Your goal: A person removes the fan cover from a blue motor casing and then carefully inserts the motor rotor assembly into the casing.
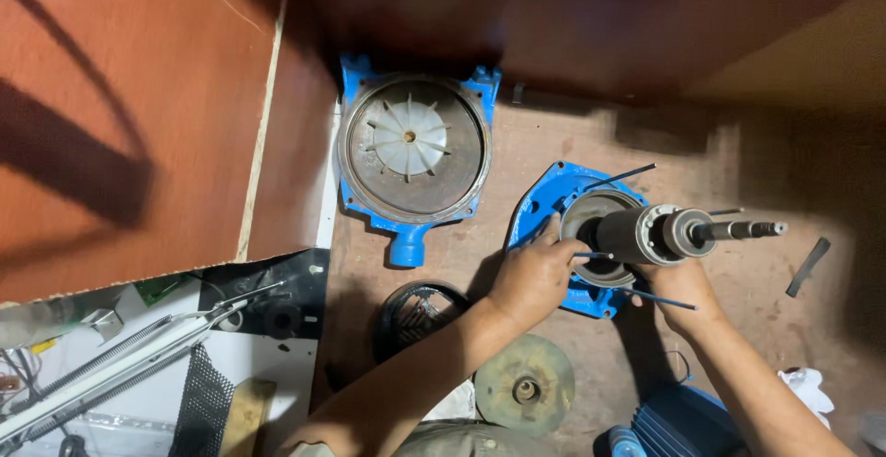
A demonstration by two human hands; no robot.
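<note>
Motor rotor (pixel 646 234) sat in the blue end housing (pixel 544 200) on the counter (pixel 738 171), steel shaft (pixel 743 229) aimed right in view; long axis ran left-right across the frame. Looked heavy, rigid metal, smooth and likely greasy; best gripped on the dark core, not the thin shaft. Left hand (pixel 533 272) lay curled on the housing rim, fingers gripping it. Right hand (pixel 681 283) cupped under the rotor body; whether its fingers closed, cannot tell. Thin through-bolts (pixel 657 300) stuck out nearby.
</note>
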